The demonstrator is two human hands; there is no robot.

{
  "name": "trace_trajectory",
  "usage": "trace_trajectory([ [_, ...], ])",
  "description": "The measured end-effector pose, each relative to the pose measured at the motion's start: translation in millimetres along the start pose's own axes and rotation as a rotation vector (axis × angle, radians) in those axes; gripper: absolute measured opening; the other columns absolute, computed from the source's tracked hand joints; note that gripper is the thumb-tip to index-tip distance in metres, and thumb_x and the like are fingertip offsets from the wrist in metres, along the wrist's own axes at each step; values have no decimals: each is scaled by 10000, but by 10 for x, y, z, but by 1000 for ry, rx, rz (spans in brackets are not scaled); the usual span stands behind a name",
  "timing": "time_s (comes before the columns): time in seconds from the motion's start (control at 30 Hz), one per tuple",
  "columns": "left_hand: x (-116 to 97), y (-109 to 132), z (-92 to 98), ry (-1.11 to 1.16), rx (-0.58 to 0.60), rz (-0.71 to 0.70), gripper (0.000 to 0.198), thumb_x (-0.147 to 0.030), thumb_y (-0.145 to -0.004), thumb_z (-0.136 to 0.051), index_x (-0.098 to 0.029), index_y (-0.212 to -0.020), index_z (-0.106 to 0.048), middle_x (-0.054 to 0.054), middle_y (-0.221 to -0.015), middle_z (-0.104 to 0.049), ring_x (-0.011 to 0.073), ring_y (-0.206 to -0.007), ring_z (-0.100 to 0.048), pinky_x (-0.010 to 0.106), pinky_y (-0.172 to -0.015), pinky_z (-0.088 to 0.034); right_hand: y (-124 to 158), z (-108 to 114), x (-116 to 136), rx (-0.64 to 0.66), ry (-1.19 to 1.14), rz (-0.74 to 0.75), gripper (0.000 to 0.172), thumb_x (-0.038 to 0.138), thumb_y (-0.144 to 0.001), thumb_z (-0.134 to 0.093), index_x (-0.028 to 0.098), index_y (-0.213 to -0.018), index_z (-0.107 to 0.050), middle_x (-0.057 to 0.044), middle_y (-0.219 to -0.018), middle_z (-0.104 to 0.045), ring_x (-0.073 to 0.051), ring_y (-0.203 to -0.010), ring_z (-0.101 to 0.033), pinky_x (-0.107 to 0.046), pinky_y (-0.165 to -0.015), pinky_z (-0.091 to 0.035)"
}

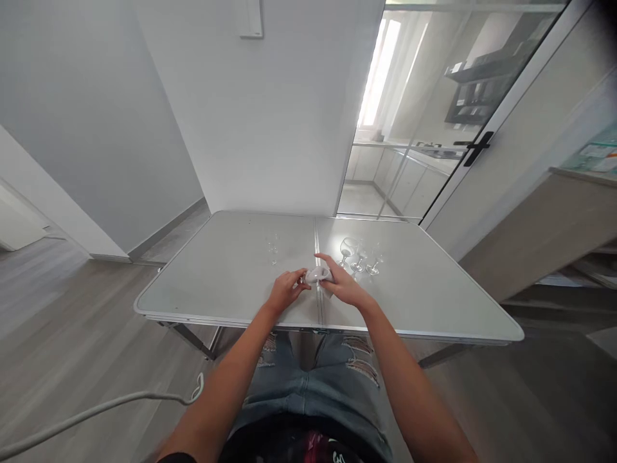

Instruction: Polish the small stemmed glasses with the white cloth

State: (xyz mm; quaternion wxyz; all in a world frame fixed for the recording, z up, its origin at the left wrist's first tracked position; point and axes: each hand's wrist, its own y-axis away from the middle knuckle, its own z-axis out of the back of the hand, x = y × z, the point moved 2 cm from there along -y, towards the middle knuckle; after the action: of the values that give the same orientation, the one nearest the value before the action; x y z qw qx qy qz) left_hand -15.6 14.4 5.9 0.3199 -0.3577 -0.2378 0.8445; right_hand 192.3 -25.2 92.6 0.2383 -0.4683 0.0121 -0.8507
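Note:
My left hand [286, 290] is closed around a small clear glass [301, 279], whose foot or stem shows at the fingertips. A white cloth [317, 275] lies against the glass, covering much of it. My right hand [344, 284] grips the cloth from the other side, with its index finger stretched out above. Just beyond my right hand stand several clear stemmed glasses [358, 262] close together. Farther left, past my left hand, more clear glassware [273, 249] stands on the table, too faint to count.
The light grey folding table [193, 276] has a metal seam down its middle and a metal rim. A white wall [270, 128] rises behind it. At the right is a glass door with a black handle [478, 149]. A pale cable [120, 400] hangs at lower left.

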Motion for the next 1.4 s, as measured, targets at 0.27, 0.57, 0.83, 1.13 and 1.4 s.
trace_trajectory([
  [0.27, -7, -1, -3, -103, 3, -58, 410, -405, -907, -653, -207, -1262, -599, 67, -975, -746, 179, -823, -676, 308, -780, -468, 3, 121, -29, 250, 114, 82, 742, 184, -881, -486, 303, -1569, -236, -43, -1147, -661, -226, -997, -612, -383, -935, -468],
  [0.57, 11, 21, -58, -102, 74, -137, 373, -360, -948, -602, -193, -1282, -608, 60, -908, -763, 162, -757, -676, 303, -737, -431, 52, 193, -147, 328, 257, 164, 788, 113, -792, -488, 343, -1533, -349, -42, -1231, -669, -271, -1061, -611, -483, -1030, -401],
  [0.83, 34, 12, -57, -155, -17, -171, 412, -395, -943, -608, -168, -1286, -608, 51, -814, -749, 150, -698, -656, 295, -692, -418, 61, 26, -264, 0, -349, -84, 736, 249, -825, -519, 311, -1533, -324, -30, -1125, -629, -238, -1050, -577, -405, -958, -458],
  [1.13, -7, 22, -49, -187, 8, -205, 344, -323, -955, -596, -203, -1276, -614, 44, -847, -758, 146, -737, -681, 291, -697, -419, 47, 62, -215, 200, 35, -86, 769, 129, -772, -493, 312, -1510, -380, -15, -928, -666, -204, -842, -568, -359, -867, -455],
  [1.4, 63, 18, -93, -164, -21, -146, 418, -409, -948, -593, -186, -1301, -604, 65, -872, -757, 158, -733, -668, 294, -711, -448, 101, 99, -311, -3, -310, -64, 768, 178, -761, -523, 309, -1503, -373, -30, -1287, -576, -232, -1077, -555, -380, -967, -432],
])
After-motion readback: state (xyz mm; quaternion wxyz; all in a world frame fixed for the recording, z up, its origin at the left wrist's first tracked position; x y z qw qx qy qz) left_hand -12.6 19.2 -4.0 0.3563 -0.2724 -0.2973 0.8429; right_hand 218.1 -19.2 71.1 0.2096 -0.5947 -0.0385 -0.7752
